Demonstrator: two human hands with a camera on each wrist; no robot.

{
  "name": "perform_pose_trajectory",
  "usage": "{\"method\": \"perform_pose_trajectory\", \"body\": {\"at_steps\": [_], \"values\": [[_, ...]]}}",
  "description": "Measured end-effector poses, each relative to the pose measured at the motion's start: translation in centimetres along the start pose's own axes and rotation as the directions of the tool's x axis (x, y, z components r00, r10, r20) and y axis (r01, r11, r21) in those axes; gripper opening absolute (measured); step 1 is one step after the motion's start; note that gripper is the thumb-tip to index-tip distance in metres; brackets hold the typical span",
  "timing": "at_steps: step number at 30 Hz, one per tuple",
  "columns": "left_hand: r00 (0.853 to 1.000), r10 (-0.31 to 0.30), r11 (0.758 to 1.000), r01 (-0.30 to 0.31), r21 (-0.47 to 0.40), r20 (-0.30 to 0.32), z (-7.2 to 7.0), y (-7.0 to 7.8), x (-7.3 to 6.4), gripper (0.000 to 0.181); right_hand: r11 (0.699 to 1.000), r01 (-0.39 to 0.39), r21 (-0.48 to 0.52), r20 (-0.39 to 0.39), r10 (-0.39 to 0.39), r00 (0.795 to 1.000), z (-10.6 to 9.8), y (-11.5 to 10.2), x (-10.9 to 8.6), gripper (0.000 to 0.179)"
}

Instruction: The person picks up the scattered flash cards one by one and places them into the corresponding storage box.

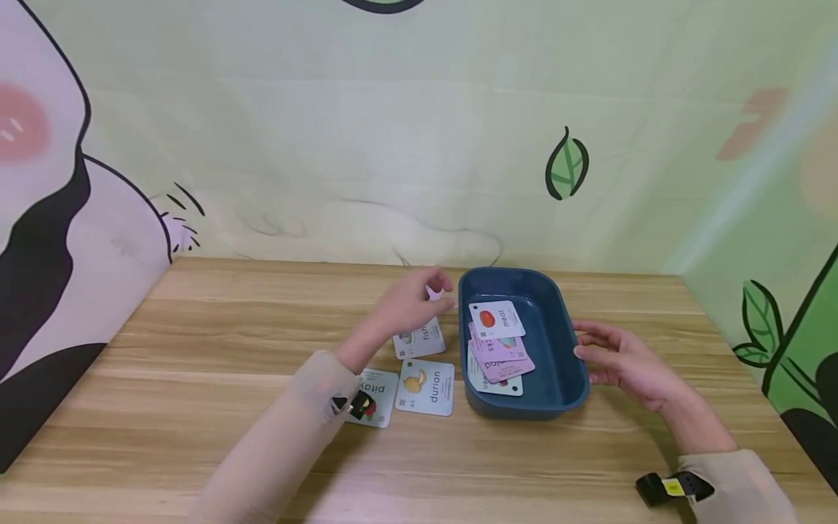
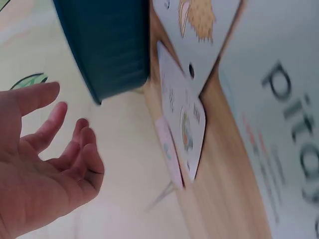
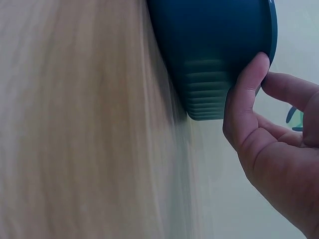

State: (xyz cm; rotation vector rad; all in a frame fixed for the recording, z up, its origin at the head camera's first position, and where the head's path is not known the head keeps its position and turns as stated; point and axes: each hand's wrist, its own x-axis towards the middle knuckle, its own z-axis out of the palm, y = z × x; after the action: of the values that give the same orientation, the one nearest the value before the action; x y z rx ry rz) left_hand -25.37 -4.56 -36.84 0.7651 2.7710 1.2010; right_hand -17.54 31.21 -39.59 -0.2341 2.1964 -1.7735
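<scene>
My left hand [image 1: 411, 300] hovers just left of the blue bin [image 1: 555, 364], above the fish card [image 1: 424, 339]. Its fingers are loosely bent and hold nothing, and in the left wrist view the palm [image 2: 45, 174] shows bare. With thumb and fingertips, my right hand [image 1: 628, 362] touches the bin's outer right wall near the rim. Inside the bin lie several picture cards: a meat card [image 1: 497, 319] on top, pink cards [image 1: 500, 367] below it, and a white card [image 1: 512, 386] partly covered.
A durian card [image 1: 425, 387] and a pitaya card [image 1: 382, 393], partly behind the left sleeve, lie left of the bin on the wooden table [image 1: 196, 415]. A pink card [image 2: 169, 152] lies beyond the fish card. A printed cloth [image 1: 327, 131] hangs along the table's back edge.
</scene>
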Motion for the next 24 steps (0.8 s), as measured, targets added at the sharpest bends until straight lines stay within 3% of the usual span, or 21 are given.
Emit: {"method": "perform_pose_trajectory", "body": {"at_steps": [4,9,16,21,24], "values": [[0.997,-0.035,0.999,0.036,-0.015,0.064,-1.4,-0.6,-1.1,0.023,1.000,-0.006,-0.002,-0.003,0.006,1.000,0.1,0.0,0.0,0.061],[0.990,-0.088,0.996,0.086,0.026,0.110,-2.6,-1.6,-2.5,0.022,1.000,0.014,-0.006,0.005,-0.013,1.000,-0.1,0.1,0.0,0.060],[0.965,-0.191,0.981,0.181,0.073,0.180,-3.6,-2.5,-4.3,0.022,1.000,0.008,-0.005,0.011,-0.008,1.000,-0.1,0.1,0.1,0.060],[0.951,-0.191,0.981,0.178,0.076,0.242,-4.5,-3.4,-5.2,0.025,1.000,0.004,-0.007,0.013,-0.004,1.000,-0.1,0.1,0.1,0.060],[0.935,-0.181,0.983,0.163,0.084,0.306,-5.2,-4.0,-5.7,0.022,1.000,0.003,-0.003,0.013,-0.003,1.000,0.0,0.0,0.1,0.060]]}}
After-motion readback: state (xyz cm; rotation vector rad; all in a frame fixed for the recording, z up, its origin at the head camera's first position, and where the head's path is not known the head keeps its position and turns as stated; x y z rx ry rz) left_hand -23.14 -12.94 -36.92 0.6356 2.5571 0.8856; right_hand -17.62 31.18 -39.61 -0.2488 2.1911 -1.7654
